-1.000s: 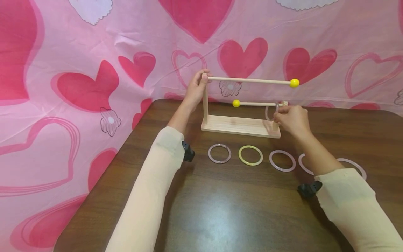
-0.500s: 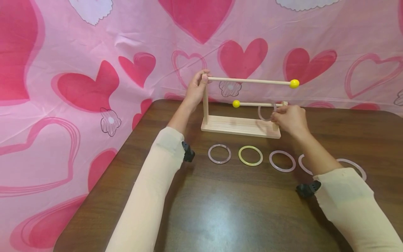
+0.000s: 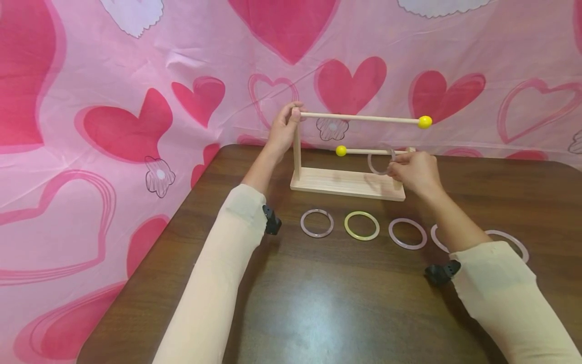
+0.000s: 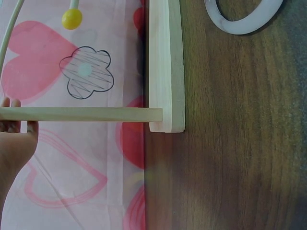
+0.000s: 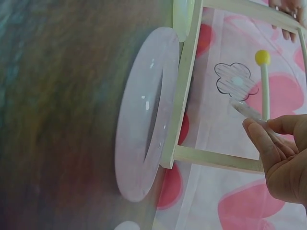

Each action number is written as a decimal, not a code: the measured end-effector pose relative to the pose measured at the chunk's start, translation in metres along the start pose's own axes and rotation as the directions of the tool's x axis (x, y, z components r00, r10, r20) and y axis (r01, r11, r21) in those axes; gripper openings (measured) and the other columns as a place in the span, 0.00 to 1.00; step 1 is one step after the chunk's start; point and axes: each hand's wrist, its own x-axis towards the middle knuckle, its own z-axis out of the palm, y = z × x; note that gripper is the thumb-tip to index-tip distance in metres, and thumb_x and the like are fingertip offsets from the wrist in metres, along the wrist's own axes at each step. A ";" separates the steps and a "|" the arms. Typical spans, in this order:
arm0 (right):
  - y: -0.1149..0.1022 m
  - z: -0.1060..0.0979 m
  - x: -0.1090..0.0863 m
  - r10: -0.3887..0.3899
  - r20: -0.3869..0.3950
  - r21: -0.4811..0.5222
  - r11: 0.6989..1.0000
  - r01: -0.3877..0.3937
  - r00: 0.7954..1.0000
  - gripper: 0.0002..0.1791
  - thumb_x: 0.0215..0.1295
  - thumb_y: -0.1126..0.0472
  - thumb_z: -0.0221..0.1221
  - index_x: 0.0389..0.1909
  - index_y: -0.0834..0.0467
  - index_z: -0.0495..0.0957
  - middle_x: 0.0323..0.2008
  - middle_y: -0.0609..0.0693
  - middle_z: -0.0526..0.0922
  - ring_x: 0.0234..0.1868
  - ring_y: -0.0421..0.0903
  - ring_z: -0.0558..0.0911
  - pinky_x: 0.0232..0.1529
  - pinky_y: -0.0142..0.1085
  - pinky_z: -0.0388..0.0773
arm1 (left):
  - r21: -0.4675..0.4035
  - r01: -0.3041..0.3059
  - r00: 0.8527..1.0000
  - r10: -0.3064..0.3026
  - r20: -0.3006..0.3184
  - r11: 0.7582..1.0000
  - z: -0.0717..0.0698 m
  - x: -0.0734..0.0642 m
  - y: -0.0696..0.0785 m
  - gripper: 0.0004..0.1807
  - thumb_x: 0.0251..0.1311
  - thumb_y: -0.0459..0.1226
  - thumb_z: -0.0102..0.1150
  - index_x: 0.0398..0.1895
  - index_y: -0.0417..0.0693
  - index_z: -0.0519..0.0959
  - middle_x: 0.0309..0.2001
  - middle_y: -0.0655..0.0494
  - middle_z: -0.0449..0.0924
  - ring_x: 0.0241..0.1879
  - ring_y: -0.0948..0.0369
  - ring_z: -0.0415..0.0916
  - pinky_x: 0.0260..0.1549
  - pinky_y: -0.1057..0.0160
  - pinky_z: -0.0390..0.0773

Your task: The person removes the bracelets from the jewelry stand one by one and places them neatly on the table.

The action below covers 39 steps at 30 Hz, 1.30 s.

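A pale wooden stand [image 3: 347, 183] has a tall left post, a shorter right post and two horizontal rods tipped with yellow balls. My left hand [image 3: 283, 126] grips the top of the tall post [image 4: 96, 114], its thumb on the near side. At the lower rod [image 3: 364, 151], my right hand [image 3: 417, 172] pinches a translucent pinkish ring [image 3: 375, 169] between thumb and fingers. The ring stands upright and overlaps this rod, near the short post, which the hand partly hides. The upper rod [image 3: 359, 118] carries no ring.
Along the brown table [image 3: 309, 298], in front of the stand, lie a pale purple ring [image 3: 303, 230], a yellow ring [image 3: 347, 230] and several pinkish rings, including one pink ring [image 3: 392, 240]. My right forearm partly covers those farthest right. A pink heart-patterned cloth [image 3: 254, 45] hangs behind.
My right hand has shifted slightly left, bringing the pinched ring along the lower rod away from the short post. The left hand keeps its grip on the tall post.
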 end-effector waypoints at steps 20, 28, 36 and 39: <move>-0.010 0.006 0.002 -0.039 -0.010 -0.033 0.999 0.039 0.999 0.13 0.59 0.65 0.56 0.38 0.72 0.80 0.31 0.64 0.83 0.14 0.23 0.73 0.17 0.21 0.71 | -0.012 0.002 1.000 -0.002 -0.004 1.000 0.000 0.000 0.000 0.18 0.68 0.40 0.43 0.58 0.42 0.68 0.55 0.47 0.74 0.53 0.57 0.72 0.52 0.68 0.66; -0.016 0.008 0.004 -0.026 -0.007 -0.032 0.999 0.025 1.000 0.14 0.59 0.64 0.57 0.40 0.70 0.81 0.30 0.63 0.83 0.14 0.21 0.72 0.17 0.21 0.70 | 0.004 0.007 1.000 -0.007 -0.004 1.000 0.000 0.000 0.001 0.19 0.68 0.41 0.42 0.58 0.43 0.68 0.55 0.47 0.74 0.53 0.57 0.72 0.52 0.67 0.65; -0.021 0.014 0.006 -0.029 -0.007 -0.015 0.999 0.029 1.000 0.14 0.59 0.65 0.57 0.41 0.71 0.80 0.28 0.63 0.83 0.15 0.25 0.74 0.16 0.23 0.71 | -0.009 0.007 1.000 -0.007 -0.001 1.000 0.001 0.000 0.001 0.19 0.68 0.41 0.43 0.58 0.42 0.68 0.55 0.47 0.73 0.53 0.57 0.72 0.53 0.67 0.65; -0.021 0.018 0.006 -0.050 -0.006 -0.018 0.999 0.050 0.999 0.13 0.59 0.66 0.57 0.39 0.71 0.81 0.27 0.62 0.83 0.14 0.24 0.73 0.16 0.22 0.70 | -0.006 -0.002 1.000 0.002 0.000 1.000 0.000 0.000 0.000 0.19 0.68 0.40 0.43 0.58 0.42 0.68 0.55 0.47 0.74 0.53 0.57 0.72 0.53 0.67 0.65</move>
